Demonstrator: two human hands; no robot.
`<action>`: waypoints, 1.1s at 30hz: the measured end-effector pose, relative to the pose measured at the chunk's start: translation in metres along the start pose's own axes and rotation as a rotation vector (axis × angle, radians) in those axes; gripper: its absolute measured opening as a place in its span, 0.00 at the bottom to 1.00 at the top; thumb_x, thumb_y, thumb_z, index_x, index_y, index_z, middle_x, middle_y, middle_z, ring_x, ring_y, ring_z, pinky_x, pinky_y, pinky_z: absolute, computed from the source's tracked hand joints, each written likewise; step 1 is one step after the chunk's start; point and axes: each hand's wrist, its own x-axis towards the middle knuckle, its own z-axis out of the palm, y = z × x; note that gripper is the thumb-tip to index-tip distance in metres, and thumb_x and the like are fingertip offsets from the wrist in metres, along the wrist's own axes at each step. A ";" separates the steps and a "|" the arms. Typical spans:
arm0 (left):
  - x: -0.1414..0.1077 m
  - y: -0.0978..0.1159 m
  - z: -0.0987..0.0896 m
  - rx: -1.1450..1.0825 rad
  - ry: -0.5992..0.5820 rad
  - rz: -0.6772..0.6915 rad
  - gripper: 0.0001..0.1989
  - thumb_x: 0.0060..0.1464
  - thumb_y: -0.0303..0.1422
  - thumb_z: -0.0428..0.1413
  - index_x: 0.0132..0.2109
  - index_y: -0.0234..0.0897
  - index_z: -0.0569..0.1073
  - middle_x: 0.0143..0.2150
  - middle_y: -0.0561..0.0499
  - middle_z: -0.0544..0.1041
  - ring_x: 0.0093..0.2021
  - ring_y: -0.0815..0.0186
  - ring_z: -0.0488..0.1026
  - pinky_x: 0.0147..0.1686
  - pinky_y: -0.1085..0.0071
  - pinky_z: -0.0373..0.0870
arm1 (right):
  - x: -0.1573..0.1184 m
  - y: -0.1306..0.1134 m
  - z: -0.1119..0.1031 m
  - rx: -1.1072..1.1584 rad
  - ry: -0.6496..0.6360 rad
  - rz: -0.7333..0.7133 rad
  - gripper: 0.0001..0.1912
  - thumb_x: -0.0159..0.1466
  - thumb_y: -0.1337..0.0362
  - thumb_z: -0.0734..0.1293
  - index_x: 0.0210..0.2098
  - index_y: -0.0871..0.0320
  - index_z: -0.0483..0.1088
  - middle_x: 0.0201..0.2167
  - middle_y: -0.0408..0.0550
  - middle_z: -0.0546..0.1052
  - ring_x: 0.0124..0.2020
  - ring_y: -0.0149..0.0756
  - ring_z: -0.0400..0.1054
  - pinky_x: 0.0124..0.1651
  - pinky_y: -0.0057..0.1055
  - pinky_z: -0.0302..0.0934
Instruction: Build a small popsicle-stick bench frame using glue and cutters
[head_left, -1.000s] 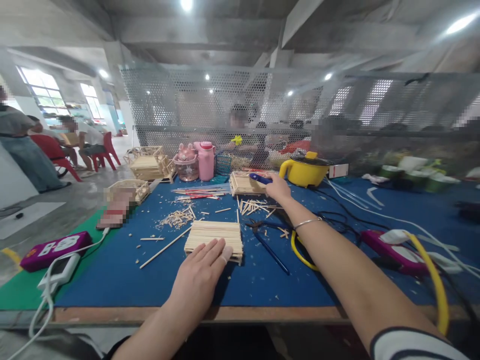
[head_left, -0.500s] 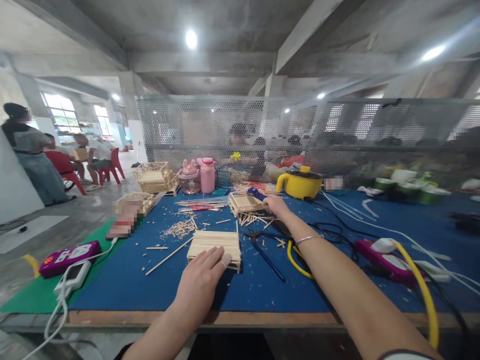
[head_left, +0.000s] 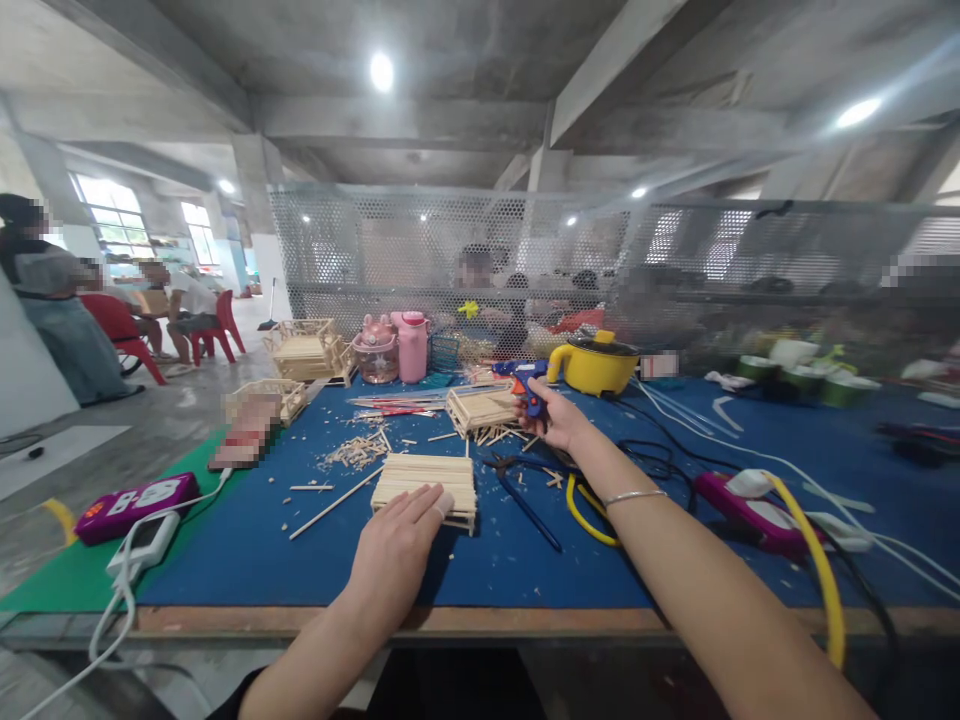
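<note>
My right hand [head_left: 551, 415] is wrapped round the grip of a blue glue gun [head_left: 523, 376], held up above the far part of the blue mat. Behind and below the gun sits a small stick-built frame [head_left: 480, 406]. My left hand [head_left: 401, 535] lies with fingers stretched out over the near edge of a slatted platform [head_left: 427, 475] made of pale wooden sticks. Its thumb tip is hidden, and a pale wrap covers one fingertip. Dark-handled pliers [head_left: 525, 500] lie open on the mat between the two hands.
Stick offcuts [head_left: 356, 450] and a long stick [head_left: 330, 508] lie to the left. A yellow pot [head_left: 600, 365], pink bottle [head_left: 412, 347] and mesh screen [head_left: 390, 260] stand behind. Cables and a purple power strip [head_left: 750, 515] lie right; a phone [head_left: 247, 430] lies left. People sit beyond.
My right hand has lifted and turned the glue gun, so its side and trigger now show. My left hand stays on the slatted platform. The whole view has shifted slightly.
</note>
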 end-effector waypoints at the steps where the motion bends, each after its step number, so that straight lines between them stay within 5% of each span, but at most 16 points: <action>1: 0.000 0.000 0.000 0.001 -0.004 -0.009 0.22 0.53 0.17 0.46 0.50 0.39 0.74 0.51 0.48 0.76 0.49 0.61 0.74 0.48 0.65 0.72 | -0.008 -0.002 0.002 0.017 -0.001 -0.022 0.15 0.68 0.60 0.56 0.30 0.60 0.66 0.22 0.46 0.73 0.20 0.27 0.67 0.20 0.21 0.62; 5: 0.001 0.001 0.000 0.001 0.003 -0.020 0.21 0.53 0.17 0.47 0.48 0.38 0.75 0.50 0.48 0.77 0.48 0.60 0.75 0.47 0.64 0.73 | -0.054 0.001 0.007 0.017 -0.011 -0.108 0.05 0.62 0.66 0.63 0.36 0.60 0.69 0.25 0.45 0.75 0.22 0.28 0.68 0.17 0.20 0.57; 13: 0.000 -0.001 -0.002 -0.060 0.076 0.004 0.14 0.55 0.22 0.50 0.45 0.37 0.76 0.46 0.46 0.78 0.47 0.61 0.75 0.47 0.66 0.72 | -0.173 0.044 -0.009 -0.250 -0.077 -0.322 0.17 0.58 0.53 0.66 0.42 0.58 0.68 0.20 0.41 0.70 0.20 0.29 0.60 0.23 0.27 0.56; 19: -0.003 0.000 -0.012 -0.134 0.169 -0.030 0.13 0.57 0.23 0.47 0.42 0.40 0.75 0.43 0.49 0.79 0.47 0.64 0.75 0.53 0.62 0.66 | -0.203 0.064 -0.006 -0.592 0.022 -0.355 0.22 0.60 0.44 0.61 0.31 0.59 0.68 0.15 0.41 0.66 0.19 0.31 0.60 0.25 0.30 0.57; 22: -0.010 -0.009 -0.025 -0.214 0.284 -0.216 0.11 0.58 0.26 0.48 0.44 0.38 0.73 0.41 0.48 0.79 0.44 0.65 0.74 0.54 0.62 0.64 | -0.203 0.065 -0.001 -0.726 0.045 -0.369 0.23 0.61 0.46 0.59 0.36 0.60 0.71 0.18 0.43 0.69 0.20 0.32 0.61 0.26 0.30 0.58; 27: -0.020 -0.037 -0.035 -0.480 0.338 -0.810 0.13 0.57 0.41 0.50 0.42 0.37 0.72 0.36 0.49 0.78 0.35 0.65 0.74 0.37 0.70 0.69 | -0.198 0.069 -0.001 -0.740 0.018 -0.405 0.22 0.63 0.48 0.59 0.45 0.59 0.70 0.31 0.48 0.77 0.24 0.34 0.65 0.29 0.30 0.61; 30: -0.024 -0.046 -0.031 -0.722 0.274 -0.921 0.17 0.55 0.46 0.51 0.42 0.36 0.71 0.37 0.48 0.77 0.34 0.65 0.73 0.35 0.71 0.69 | -0.197 0.070 -0.001 -0.748 0.020 -0.408 0.21 0.63 0.49 0.59 0.44 0.58 0.70 0.34 0.49 0.77 0.26 0.34 0.67 0.31 0.31 0.62; 33: -0.024 -0.046 -0.026 -0.792 0.241 -0.928 0.19 0.53 0.47 0.52 0.41 0.36 0.72 0.37 0.48 0.78 0.39 0.62 0.74 0.41 0.67 0.69 | -0.197 0.067 0.002 -0.791 0.039 -0.432 0.21 0.64 0.49 0.59 0.42 0.58 0.71 0.26 0.47 0.75 0.27 0.37 0.68 0.32 0.31 0.62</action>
